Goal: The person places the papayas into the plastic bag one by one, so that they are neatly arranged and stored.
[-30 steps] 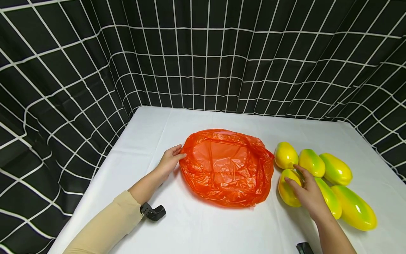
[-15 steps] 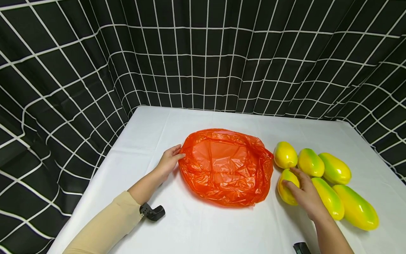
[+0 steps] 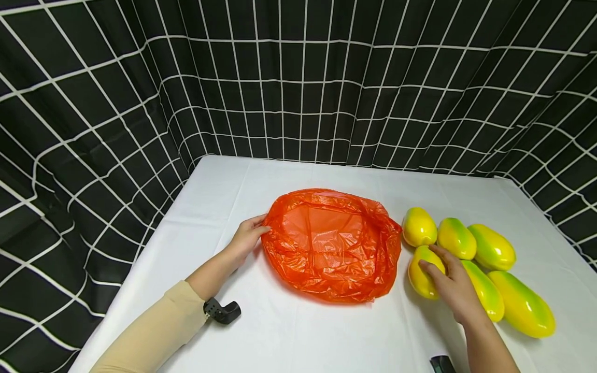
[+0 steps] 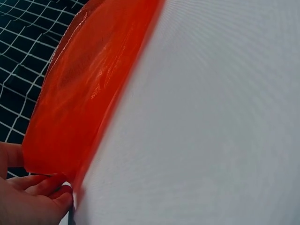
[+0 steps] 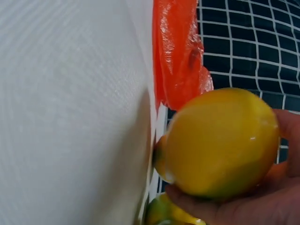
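Note:
In the head view my left hand (image 3: 245,239) holds the left rim of an orange-red plastic bag (image 3: 328,233), which lies with its mouth spread open upward. The left wrist view has the thumb and fingers on either side of the bag's edge (image 4: 89,93). My right hand (image 3: 454,285) grips a glossy yellow mango (image 3: 422,274) right of the bag. Thumb and fingers span opposite sides of that mango (image 5: 220,140) in the right wrist view, where its shadow falls on the cloth. Part of its right side is hidden by the hand.
Several more yellow-green mangoes cluster around the right hand: one behind (image 3: 419,227), others to the right, such as the long one (image 3: 522,305). A white cloth (image 3: 308,336) covers the table. Black grid curtains (image 3: 289,77) enclose its back and sides.
The right fingers have drawn in around the near-left mango, which has shifted and tilted slightly. My left hand and the bag have stayed almost still.

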Action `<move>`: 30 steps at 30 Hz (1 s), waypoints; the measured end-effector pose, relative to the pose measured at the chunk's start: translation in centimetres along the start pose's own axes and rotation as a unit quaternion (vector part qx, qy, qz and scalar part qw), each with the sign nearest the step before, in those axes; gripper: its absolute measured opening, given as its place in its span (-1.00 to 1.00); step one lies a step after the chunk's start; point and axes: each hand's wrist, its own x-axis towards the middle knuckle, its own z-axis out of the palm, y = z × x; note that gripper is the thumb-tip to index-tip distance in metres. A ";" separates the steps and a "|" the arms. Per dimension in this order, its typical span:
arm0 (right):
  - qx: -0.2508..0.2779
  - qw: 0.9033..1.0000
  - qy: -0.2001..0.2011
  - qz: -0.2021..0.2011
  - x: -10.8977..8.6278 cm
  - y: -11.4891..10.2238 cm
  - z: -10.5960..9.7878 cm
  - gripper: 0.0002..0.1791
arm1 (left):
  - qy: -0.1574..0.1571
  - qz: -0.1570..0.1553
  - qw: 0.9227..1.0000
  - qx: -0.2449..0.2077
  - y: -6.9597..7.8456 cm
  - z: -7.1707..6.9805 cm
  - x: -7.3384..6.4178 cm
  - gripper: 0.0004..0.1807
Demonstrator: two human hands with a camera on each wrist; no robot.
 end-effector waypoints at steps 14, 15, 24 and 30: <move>0.026 0.994 0.039 -0.099 0.7 -5.5 -1.7 -0.33 | 0.014 -0.016 1.000 0.009 0.0 -0.1 -0.2 -0.53; 0.026 0.994 0.040 -0.103 0.8 -5.9 -1.8 -0.33 | 0.013 -0.017 1.000 0.010 0.1 -0.1 -0.2 -0.53; 0.013 0.989 0.037 -0.140 2.7 -10.0 -1.7 -0.36 | 0.011 -0.027 1.000 0.001 0.3 -0.1 -0.3 -0.52; 0.043 0.990 0.007 -0.133 4.5 -12.4 -1.0 -0.34 | 0.011 -0.031 0.999 0.003 0.3 0.0 -0.2 -0.52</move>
